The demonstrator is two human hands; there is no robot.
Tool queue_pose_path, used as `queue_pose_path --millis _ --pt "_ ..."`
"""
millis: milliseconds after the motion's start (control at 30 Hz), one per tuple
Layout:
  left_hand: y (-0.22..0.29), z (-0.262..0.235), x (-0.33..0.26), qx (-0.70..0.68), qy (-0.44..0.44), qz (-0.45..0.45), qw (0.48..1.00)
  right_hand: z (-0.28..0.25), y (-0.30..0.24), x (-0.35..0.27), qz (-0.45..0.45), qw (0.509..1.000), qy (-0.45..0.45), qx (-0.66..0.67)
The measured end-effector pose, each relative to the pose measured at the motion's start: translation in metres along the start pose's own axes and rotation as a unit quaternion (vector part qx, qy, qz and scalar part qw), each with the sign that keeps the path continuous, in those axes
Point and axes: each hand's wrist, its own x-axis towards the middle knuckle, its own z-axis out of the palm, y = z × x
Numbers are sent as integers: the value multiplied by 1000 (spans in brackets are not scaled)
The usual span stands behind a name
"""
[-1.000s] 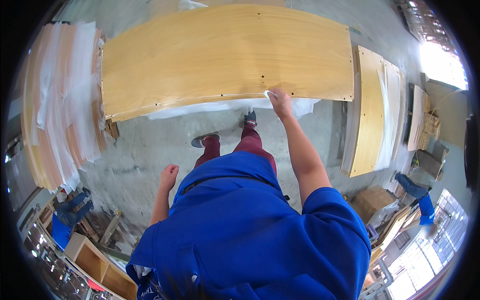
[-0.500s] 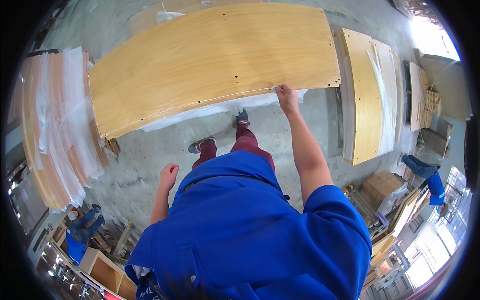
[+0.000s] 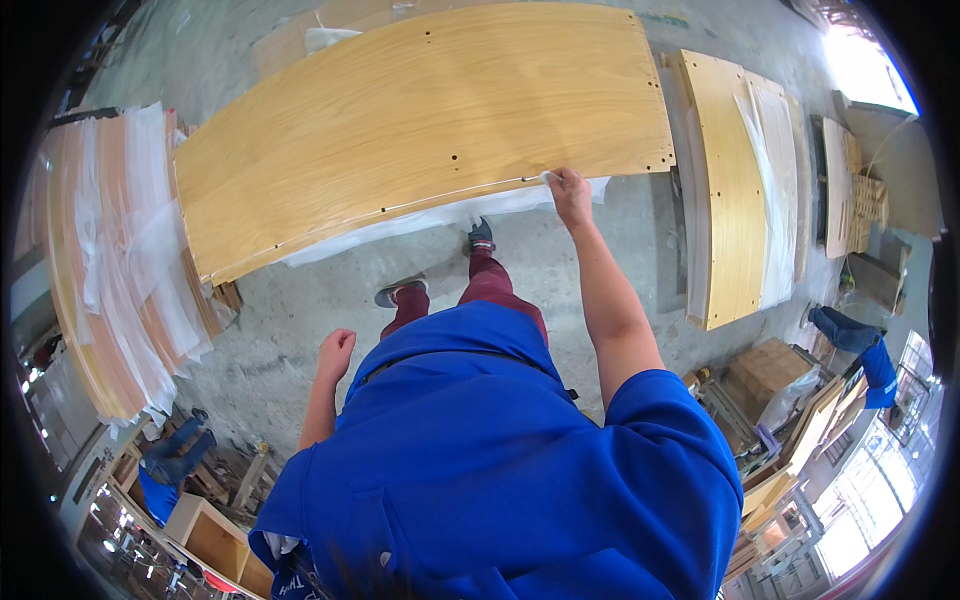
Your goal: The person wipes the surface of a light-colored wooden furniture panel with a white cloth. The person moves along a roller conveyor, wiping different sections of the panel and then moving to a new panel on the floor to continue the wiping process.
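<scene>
Right hand (image 3: 570, 190) was out at full reach, fingers pinched on the near edge of the big wooden panel (image 3: 430, 120), right where a white foam sheet (image 3: 440, 217) peeked out from under it. Whether the grip took in the panel edge, the sheet or both, I couldn't tell from up there. Left hand (image 3: 336, 350) hung down by the hip, loosely curled, holding nothing, well apart from the panel.

From the head camera, the panel lay flat and broad across the top of the picture, its long near edge running from lower left up to the right hand, small drilled holes dotting the face. Its far right corner sat just past the hand. Below that edge, the grey concrete floor (image 3: 300, 310) lay open, with the person's two shoes (image 3: 400, 291) planted on it just short of the panel.

On the left, a stack of boards (image 3: 100, 270) wrapped in clear film sat close to the panel's left end, with only a narrow gap between. On the right, a second panel (image 3: 725, 190) with a white sheet over part of it lay just beside the big panel's right edge, a thin strip of floor between them. More boards and boxes crowded the far right.
</scene>
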Motion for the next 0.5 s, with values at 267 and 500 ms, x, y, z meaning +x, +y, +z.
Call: queue_pose_path --millis 267,500 --pt "32 8 5 10 -13 -3 1000 -44 37 16 35 997 67 -13" --pt "54 12 10 25 -11 25 999 -91 86 32 69 983 165 -33"
